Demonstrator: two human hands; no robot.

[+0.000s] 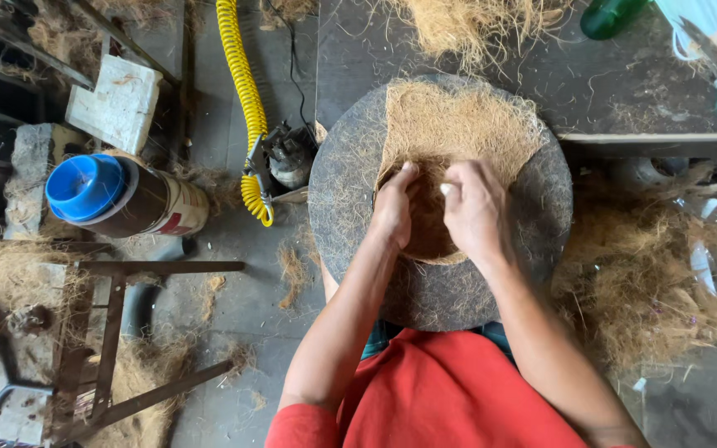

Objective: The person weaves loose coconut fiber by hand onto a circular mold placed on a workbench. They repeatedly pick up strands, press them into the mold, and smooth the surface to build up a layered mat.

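Head view: round dark mould (350, 191) on lap, w/ coir fibre mat (458, 124) laid over its centre hollow. Left hand (393, 207) & right hand (475, 207) both press fibre into hollow, fingers curled, pinching strands. Blue-lidded can (118, 195) & yellow coiled hose (242, 91) at left, on floor.

Bare rim of the round mould (338, 199) lies free; yellow coiled hose (246, 99) crowds its left.

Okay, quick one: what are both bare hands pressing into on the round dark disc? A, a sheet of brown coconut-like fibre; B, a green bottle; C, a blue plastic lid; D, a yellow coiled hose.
A: the left hand and right hand dig into the brown fibre sheet on the round dark disc.
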